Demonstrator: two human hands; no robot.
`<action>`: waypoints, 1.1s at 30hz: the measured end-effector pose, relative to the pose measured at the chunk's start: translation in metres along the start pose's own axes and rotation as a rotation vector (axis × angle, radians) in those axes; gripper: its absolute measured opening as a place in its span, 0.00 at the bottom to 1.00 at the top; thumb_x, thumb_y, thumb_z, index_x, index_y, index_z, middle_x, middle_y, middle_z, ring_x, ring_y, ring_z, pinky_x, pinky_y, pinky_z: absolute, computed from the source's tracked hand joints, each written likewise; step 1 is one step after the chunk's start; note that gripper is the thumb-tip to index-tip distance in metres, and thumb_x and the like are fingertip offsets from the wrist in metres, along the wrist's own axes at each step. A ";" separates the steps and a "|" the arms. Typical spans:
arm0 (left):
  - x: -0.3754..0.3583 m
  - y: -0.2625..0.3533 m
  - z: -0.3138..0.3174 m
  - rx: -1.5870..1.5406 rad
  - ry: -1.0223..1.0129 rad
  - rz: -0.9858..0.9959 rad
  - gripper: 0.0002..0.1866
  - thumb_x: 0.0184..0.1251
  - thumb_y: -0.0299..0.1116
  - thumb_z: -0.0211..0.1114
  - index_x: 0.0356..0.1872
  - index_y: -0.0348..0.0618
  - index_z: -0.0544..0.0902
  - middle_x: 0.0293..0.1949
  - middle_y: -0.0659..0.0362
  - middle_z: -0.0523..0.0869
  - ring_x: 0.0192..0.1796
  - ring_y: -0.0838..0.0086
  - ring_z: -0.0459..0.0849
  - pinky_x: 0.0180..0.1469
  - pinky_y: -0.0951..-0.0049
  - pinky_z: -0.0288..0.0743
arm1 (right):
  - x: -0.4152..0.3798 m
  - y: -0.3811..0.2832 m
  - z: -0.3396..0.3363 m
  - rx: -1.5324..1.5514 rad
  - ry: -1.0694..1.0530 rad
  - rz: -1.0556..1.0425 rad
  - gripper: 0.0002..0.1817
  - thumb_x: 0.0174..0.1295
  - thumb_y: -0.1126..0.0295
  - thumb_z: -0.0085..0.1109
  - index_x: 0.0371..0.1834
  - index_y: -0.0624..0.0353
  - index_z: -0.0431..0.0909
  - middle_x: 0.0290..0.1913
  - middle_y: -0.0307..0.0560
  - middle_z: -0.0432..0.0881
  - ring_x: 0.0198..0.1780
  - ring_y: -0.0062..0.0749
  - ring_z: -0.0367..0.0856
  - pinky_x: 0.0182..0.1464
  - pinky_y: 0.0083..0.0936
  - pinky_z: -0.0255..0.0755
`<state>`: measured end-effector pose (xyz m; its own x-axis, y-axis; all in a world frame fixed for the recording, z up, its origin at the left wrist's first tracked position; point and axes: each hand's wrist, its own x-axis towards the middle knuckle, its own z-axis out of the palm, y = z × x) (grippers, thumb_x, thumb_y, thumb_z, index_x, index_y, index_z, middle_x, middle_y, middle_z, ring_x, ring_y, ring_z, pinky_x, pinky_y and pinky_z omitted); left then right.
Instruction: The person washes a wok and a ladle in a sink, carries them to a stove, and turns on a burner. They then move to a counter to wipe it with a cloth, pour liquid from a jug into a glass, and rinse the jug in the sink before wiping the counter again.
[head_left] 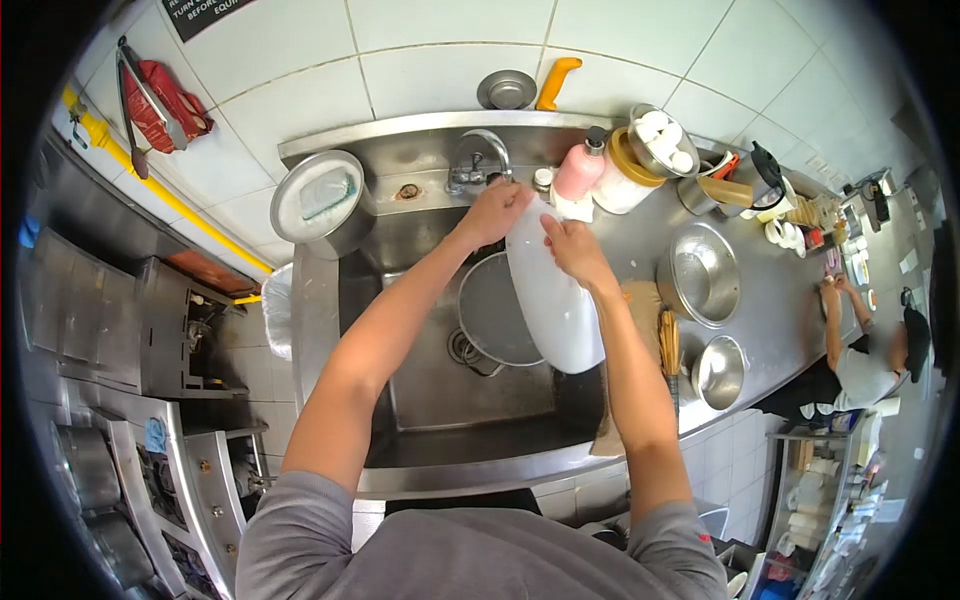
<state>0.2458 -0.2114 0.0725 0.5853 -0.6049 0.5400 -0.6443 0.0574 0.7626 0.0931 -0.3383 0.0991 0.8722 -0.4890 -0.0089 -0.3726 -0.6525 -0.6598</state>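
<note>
Over the sink, a smooth white object (552,290), long and rounded at its lower end, hangs tilted between my two hands. My left hand (497,213) is closed at its upper end, just below the faucet (485,155). On its right edge my right hand (575,250) is closed in a pinch. Behind it, a round grey pan or sieve (492,310) lies in the steel sink (440,400), partly hidden by the white object. The drain (462,347) shows beside the round piece.
A pot (345,228) with a sponge stands left of the sink. At right are a pink bottle (578,172), a lidded jar (625,185), a large bowl (700,275), a small bowl (719,373) and a whisk brush (669,345). A co-worker (870,370) stands far right.
</note>
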 end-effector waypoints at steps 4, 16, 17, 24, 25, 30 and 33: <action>0.013 0.023 -0.043 0.243 -0.352 -0.500 0.26 0.81 0.50 0.48 0.43 0.35 0.86 0.46 0.39 0.84 0.50 0.42 0.82 0.53 0.52 0.75 | 0.005 -0.022 0.036 -0.279 0.201 -0.372 0.22 0.73 0.51 0.52 0.40 0.58 0.86 0.34 0.60 0.86 0.34 0.61 0.84 0.34 0.51 0.76; 0.009 -0.014 -0.033 -0.202 0.156 -0.573 0.18 0.74 0.43 0.63 0.57 0.45 0.82 0.37 0.50 0.84 0.39 0.60 0.82 0.47 0.63 0.76 | -0.002 -0.063 -0.011 -0.016 -0.090 0.207 0.37 0.70 0.35 0.51 0.38 0.65 0.87 0.39 0.69 0.87 0.49 0.60 0.86 0.55 0.47 0.75; 0.014 -0.021 -0.035 -0.061 0.116 -0.566 0.20 0.74 0.43 0.63 0.61 0.46 0.79 0.39 0.49 0.85 0.42 0.58 0.84 0.49 0.62 0.77 | -0.006 -0.065 -0.012 -0.034 -0.073 0.217 0.37 0.70 0.35 0.52 0.39 0.66 0.87 0.40 0.69 0.87 0.49 0.61 0.86 0.55 0.49 0.75; 0.035 -0.070 -0.048 0.375 -0.165 -0.473 0.33 0.63 0.39 0.67 0.70 0.50 0.72 0.52 0.38 0.87 0.58 0.44 0.84 0.63 0.50 0.75 | -0.011 -0.061 -0.018 -0.104 -0.126 0.259 0.38 0.69 0.36 0.54 0.46 0.69 0.84 0.44 0.71 0.86 0.53 0.62 0.85 0.57 0.50 0.75; 0.038 -0.058 -0.053 0.367 -0.183 -0.507 0.30 0.62 0.39 0.67 0.68 0.49 0.75 0.51 0.39 0.87 0.58 0.45 0.84 0.63 0.51 0.75 | -0.011 -0.059 -0.016 -0.101 -0.124 0.259 0.38 0.69 0.36 0.54 0.47 0.69 0.84 0.45 0.71 0.86 0.53 0.62 0.85 0.57 0.49 0.75; -0.012 -0.066 -0.045 0.392 -0.295 -0.463 0.14 0.61 0.39 0.71 0.42 0.39 0.85 0.43 0.45 0.89 0.48 0.53 0.88 0.52 0.58 0.79 | 0.000 -0.042 0.000 -0.040 -0.061 0.241 0.39 0.69 0.37 0.55 0.54 0.72 0.81 0.46 0.71 0.87 0.53 0.62 0.85 0.58 0.48 0.75; -0.029 -0.068 -0.046 0.217 -0.407 -0.758 0.12 0.61 0.39 0.72 0.35 0.41 0.85 0.39 0.51 0.89 0.44 0.62 0.88 0.47 0.61 0.80 | 0.010 -0.033 0.012 0.058 0.039 0.138 0.40 0.68 0.40 0.59 0.62 0.71 0.76 0.45 0.66 0.88 0.48 0.57 0.86 0.55 0.45 0.77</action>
<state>0.2950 -0.1613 0.0208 0.6984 -0.6574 -0.2830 -0.2580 -0.6001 0.7572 0.1176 -0.3147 0.1118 0.8003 -0.5950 -0.0741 -0.4684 -0.5432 -0.6968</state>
